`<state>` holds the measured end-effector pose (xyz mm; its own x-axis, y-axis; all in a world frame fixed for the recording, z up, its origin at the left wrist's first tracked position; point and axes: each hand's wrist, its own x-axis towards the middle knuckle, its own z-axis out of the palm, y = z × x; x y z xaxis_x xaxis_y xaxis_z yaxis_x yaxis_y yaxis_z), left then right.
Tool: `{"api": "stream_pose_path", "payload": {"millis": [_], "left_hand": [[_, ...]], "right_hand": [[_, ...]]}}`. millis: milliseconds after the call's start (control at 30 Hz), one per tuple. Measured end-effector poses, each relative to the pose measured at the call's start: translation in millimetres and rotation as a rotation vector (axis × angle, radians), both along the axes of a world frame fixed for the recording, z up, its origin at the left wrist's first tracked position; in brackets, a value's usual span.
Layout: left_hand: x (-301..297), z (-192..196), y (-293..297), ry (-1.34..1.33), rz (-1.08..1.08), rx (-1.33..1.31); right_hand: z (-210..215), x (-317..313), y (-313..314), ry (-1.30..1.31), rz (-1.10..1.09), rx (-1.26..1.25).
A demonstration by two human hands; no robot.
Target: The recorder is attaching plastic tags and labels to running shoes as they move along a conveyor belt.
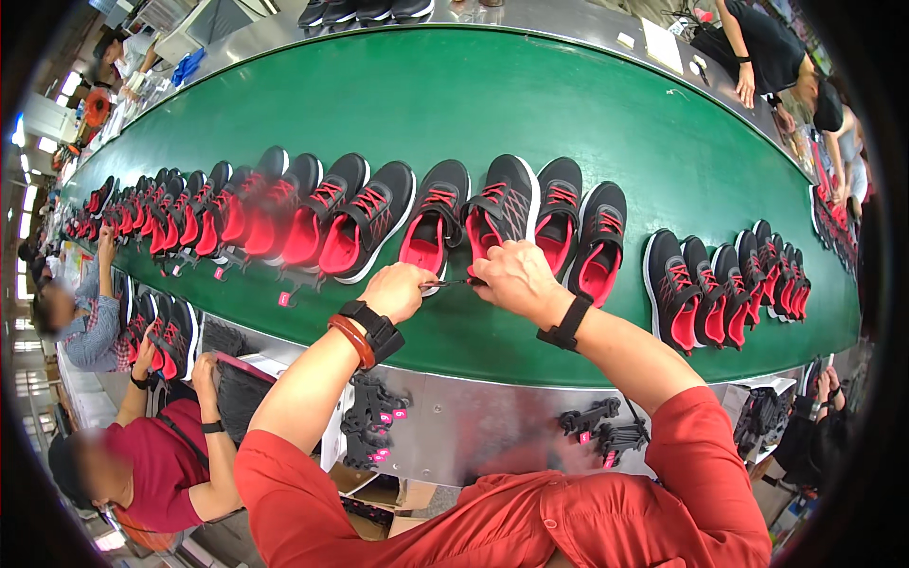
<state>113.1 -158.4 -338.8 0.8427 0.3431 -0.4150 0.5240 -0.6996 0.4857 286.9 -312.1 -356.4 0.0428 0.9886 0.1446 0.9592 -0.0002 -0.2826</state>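
Left fingers [423,281] and right fingers [487,270] pinched, apparently gripping opposite ends of a thin black piece [449,283], lying crosswise between them | black-and-red sneaker [512,194] just beyond right fingers, right hand nearer; heel toward fingers, long axis pointing away

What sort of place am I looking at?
Probably a shoe factory: a long green belt-like surface bears rows of black sneakers with red laces, and a person in a maroon shirt works alongside.
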Motion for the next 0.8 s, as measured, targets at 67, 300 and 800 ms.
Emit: {"api": "stream_pose_path", "payload": {"millis": [67,300,800], "left_hand": [[0.7,-2.5,0.7,0.008,-0.008,0.012],[6.1,3.4,2.7,-0.22,-0.191,-0.005],[-31.3,24.7,-23.7,0.044,-0.3,0.342]], "right_hand": [[-1.4,0.6,-0.9,0.012,0.011,0.015],[-18.2,-3.2,4.6,-0.162,-0.053,-0.009],[11.3,-4.5,-54.2,0.25,0.012,0.251]]}}
